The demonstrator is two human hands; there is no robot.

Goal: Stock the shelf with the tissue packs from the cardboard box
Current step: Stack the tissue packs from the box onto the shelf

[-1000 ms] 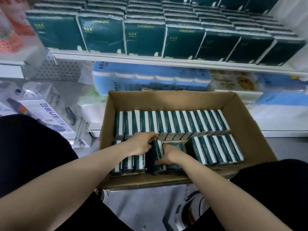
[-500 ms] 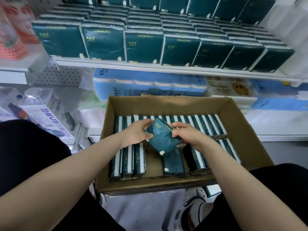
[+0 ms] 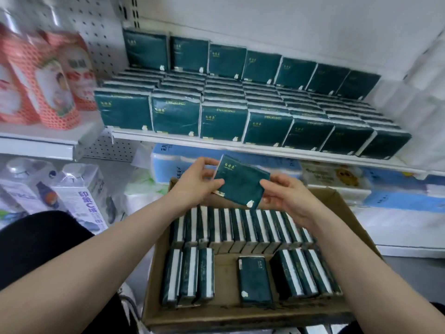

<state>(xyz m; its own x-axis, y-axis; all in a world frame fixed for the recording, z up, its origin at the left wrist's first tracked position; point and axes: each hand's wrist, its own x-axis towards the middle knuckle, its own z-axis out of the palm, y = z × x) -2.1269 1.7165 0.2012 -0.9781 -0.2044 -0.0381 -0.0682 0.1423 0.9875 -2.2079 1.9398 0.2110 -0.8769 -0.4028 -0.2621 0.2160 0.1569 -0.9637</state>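
Head view: both hands lift one tissue pack [image 3: 240, 182] above the far wall of the cardboard box [image 3: 351, 210], just below the shelf [image 3: 240, 147] lip. The left hand [image 3: 195, 183] pinches its left edge. The right hand [image 3: 286, 196] seems to pinch the right edge, thumb partly hidden. Stocked packs [image 3: 224, 121] reach the shelf's front edge, with open air above them.

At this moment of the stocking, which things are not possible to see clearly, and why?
All in the head view:
- Held tissue pack: its far side is turned away; left hand and right hand cover its edges.
- Cardboard box: right forearm covers part of its right side.
- Red packs: print blurred.
- Shelf packs: gold lettering too small to read.
- Blue rolls: partly behind the hands.
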